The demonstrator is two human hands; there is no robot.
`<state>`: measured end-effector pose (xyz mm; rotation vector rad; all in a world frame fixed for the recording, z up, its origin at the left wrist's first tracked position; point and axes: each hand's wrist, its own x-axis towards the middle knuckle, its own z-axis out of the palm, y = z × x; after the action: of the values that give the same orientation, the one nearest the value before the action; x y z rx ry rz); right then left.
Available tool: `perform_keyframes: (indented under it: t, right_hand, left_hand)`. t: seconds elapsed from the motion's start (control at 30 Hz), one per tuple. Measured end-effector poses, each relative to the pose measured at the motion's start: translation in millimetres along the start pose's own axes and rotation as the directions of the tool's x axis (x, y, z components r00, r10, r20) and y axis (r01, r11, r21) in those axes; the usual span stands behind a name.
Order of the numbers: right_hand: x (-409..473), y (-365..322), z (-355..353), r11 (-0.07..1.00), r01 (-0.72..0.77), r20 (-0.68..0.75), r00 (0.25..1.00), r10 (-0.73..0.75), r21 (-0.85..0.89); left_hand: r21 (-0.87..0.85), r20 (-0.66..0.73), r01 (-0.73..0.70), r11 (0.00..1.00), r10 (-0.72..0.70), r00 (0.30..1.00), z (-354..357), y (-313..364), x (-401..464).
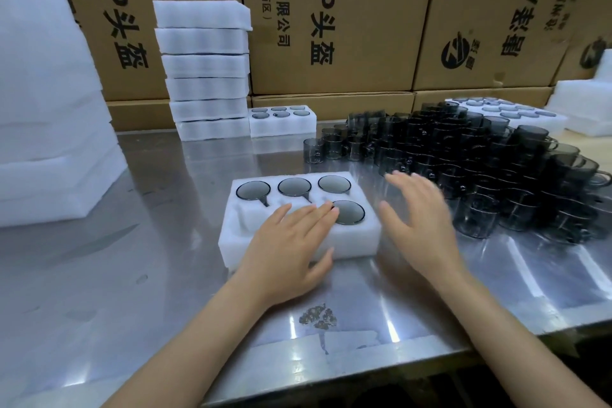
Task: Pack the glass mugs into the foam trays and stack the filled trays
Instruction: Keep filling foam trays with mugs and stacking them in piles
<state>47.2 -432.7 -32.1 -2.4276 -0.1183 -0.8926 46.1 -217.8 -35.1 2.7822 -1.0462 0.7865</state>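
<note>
Foam tray [351,242] lies on the steel counter [159,275] before the person, four smoky glass mugs [348,212] seated in its wells: three along the far row, one at the near right. Left hand [291,242] rests flat on the tray's near wells, fingers straight, its grip holding nothing. Right hand [420,219] hovers just right of the tray, fingers spread wide and empty, blurred. Loose mugs [496,162] crowd the counter's right side. A stack of filled trays [205,69] stands at the back, against cardboard boxes [331,10]
</note>
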Motion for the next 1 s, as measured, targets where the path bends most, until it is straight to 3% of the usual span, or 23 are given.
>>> perform_keyframes:
  t: [0.03,0.1,0.2,0.27,0.5,0.63,0.77,0.9,1.0]
  right_hand:
    - [1,7,-5,0.989,-0.077,-0.124,0.99,0.062,-0.123]
    - [1,19,-14,0.921,-0.271,-0.206,0.954,0.218,-0.281]
    - [-2,27,-16,0.793,-0.449,-0.091,0.886,0.454,-0.411]
    - [-2,27,-15,0.771,-0.443,-0.055,0.88,0.472,-0.458]
    - [-2,9,-6,0.911,-0.169,0.061,0.977,0.206,-0.376]
    - [2,1,-12,0.99,-0.122,-0.124,0.986,0.112,-0.069]
    - [2,-26,-19,0.983,0.018,-0.231,0.973,0.025,0.182]
    - [2,-63,-13,0.934,0.11,-0.154,0.986,-0.06,0.341]
    - [4,-85,0,0.939,0.129,-0.066,0.991,-0.114,0.319]
  left_hand:
    - [-0.002,-0.015,-0.006,1.0,0.006,1.0,0,0,0]
    - [-0.036,-0.043,-0.015,0.999,0.014,0.999,0,-1,-2]
    - [-0.097,-0.101,-0.028,0.995,0.018,0.995,0,-3,-4]
    - [-0.12,-0.147,-0.039,0.992,0.021,0.989,1,-5,-4]
    - [-0.184,-0.313,0.002,0.983,-0.061,0.948,-1,-10,-7]
    - [-0.251,-0.414,0.088,0.964,-0.189,0.891,-8,-17,-10]
    - [-0.418,-0.438,0.192,0.888,-0.382,0.814,-14,-24,-13]
    - [-0.501,-0.4,0.267,0.823,-0.494,0.772,-15,-29,-14]
    - [-0.521,-0.376,0.282,0.806,-0.513,0.772,-16,-30,-13]
